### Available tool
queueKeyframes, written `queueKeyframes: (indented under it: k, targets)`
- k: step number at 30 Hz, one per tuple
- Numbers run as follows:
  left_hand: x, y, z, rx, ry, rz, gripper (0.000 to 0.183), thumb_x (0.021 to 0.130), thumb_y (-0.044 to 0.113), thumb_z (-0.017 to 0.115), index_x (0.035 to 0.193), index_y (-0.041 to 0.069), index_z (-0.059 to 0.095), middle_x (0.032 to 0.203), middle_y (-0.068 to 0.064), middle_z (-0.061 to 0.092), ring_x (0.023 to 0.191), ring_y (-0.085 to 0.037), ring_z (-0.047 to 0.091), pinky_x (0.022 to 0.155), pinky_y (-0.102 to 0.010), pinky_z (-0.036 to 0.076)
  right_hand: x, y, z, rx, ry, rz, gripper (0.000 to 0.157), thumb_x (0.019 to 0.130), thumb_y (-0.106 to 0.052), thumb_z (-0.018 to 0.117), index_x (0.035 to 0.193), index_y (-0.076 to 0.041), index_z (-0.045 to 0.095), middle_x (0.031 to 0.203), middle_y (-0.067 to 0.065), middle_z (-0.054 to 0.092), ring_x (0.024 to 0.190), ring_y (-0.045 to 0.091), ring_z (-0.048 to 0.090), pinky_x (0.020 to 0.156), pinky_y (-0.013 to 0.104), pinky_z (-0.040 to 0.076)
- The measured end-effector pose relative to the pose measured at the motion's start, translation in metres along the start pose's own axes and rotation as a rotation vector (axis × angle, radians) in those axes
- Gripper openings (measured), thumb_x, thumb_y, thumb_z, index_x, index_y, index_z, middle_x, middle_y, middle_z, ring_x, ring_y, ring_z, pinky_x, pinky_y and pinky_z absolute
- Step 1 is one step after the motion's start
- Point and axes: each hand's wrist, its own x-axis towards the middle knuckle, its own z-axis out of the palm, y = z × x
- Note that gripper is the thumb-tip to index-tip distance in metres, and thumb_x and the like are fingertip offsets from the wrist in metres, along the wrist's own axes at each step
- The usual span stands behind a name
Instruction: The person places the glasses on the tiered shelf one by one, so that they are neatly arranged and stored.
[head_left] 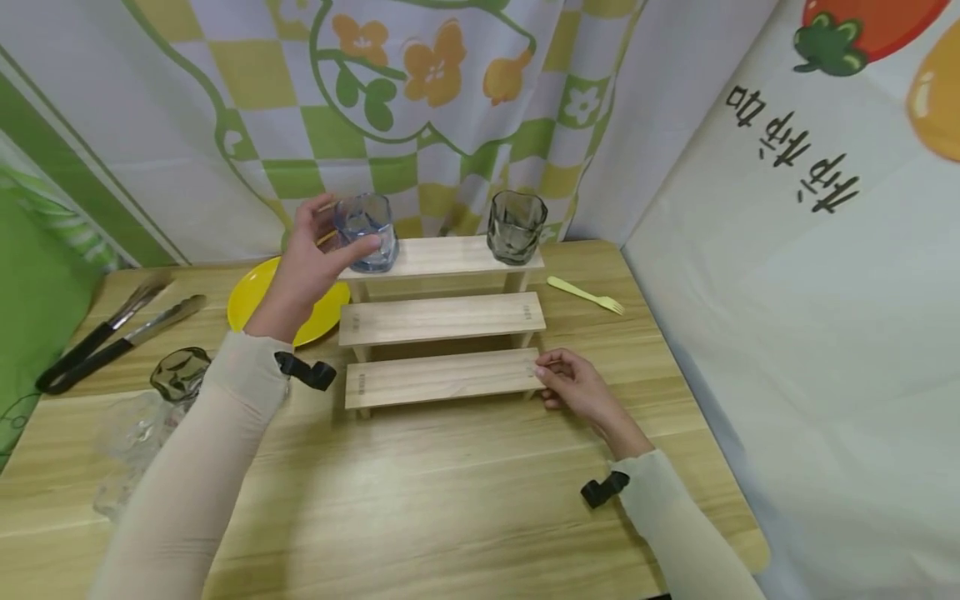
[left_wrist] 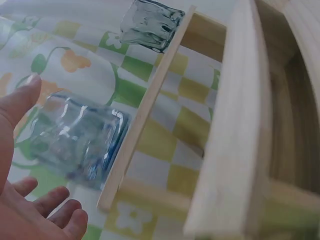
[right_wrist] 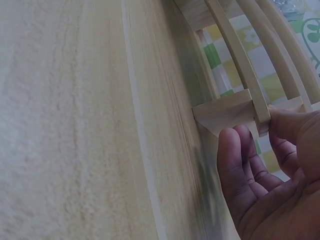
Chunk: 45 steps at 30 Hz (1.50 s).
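Observation:
A three-tier wooden shelf [head_left: 442, 318] stands on the table. At the left end of its top tier sits a blue-tinted glass [head_left: 367, 233], upright. My left hand [head_left: 311, 258] is spread around this glass; in the left wrist view, the thumb and fingers stand apart from the glass wall. A grey-tinted glass [head_left: 517, 227] stands at the top tier's right end. Low on the right side, my right hand [head_left: 576, 387] pinches the end of the bottom tier, thumb at the board's edge. The other fingers [right_wrist: 231, 155] of that hand curl below the board, near its leg.
A yellow plate [head_left: 251, 292] lies behind my left forearm. Tongs [head_left: 120, 329] rest at the table's far left. Beside my left sleeve stand a dark glass [head_left: 178, 372] and several clear glasses [head_left: 131, 425]. A pale yellow fork [head_left: 585, 293] lies right of the shelf.

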Motion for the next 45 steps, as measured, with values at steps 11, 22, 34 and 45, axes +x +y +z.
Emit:
queueKeyframes:
  k: [11,22,34,45]
  targets:
    - [-0.084,-0.033,-0.050,0.343,0.024,0.050,0.078,0.098,0.041,0.069,0.156,0.004,0.031,0.156,-0.017,0.034,0.141,-0.038,0.031,0.115,-0.058,0.024,0.000,-0.003,0.000,0.008,-0.005,0.004,0.034,0.105,-0.021,0.060,0.131,0.000,0.054,0.119,0.020,0.059,0.087,0.029,0.063,0.073,0.040,0.060]
    - [-0.130,-0.080,-0.089,0.966,-0.130,-0.074,0.089,0.093,0.038,0.075,0.153,-0.009,0.029,0.143,-0.042,0.034,0.129,-0.063,0.024,0.102,-0.077,0.016,0.000,0.000,0.001,0.002,-0.002,0.009,0.034,0.104,-0.022,0.061,0.131,-0.002,0.055,0.117,0.017,0.060,0.087,0.026,0.064,0.074,0.040,0.061]
    - [-0.144,-0.097,-0.085,1.011,-0.126,-0.022,0.083,0.087,0.032,0.082,0.147,-0.006,0.038,0.137,-0.039,0.042,0.126,-0.059,0.033,0.108,-0.074,0.006,-0.001,0.000,0.003,0.014,-0.010,0.005,0.032,0.105,-0.020,0.059,0.130,-0.001,0.054,0.117,0.017,0.060,0.086,0.026,0.063,0.072,0.039,0.060]
    - [-0.178,-0.101,-0.042,0.801,-0.055,0.093,0.089,0.085,0.032,0.085,0.151,-0.002,0.037,0.144,-0.034,0.040,0.131,-0.055,0.033,0.107,-0.074,0.015,0.000,0.000,0.003,0.018,-0.005,0.008,0.033,0.105,-0.021,0.059,0.131,-0.001,0.053,0.116,0.017,0.060,0.086,0.027,0.063,0.073,0.039,0.060]
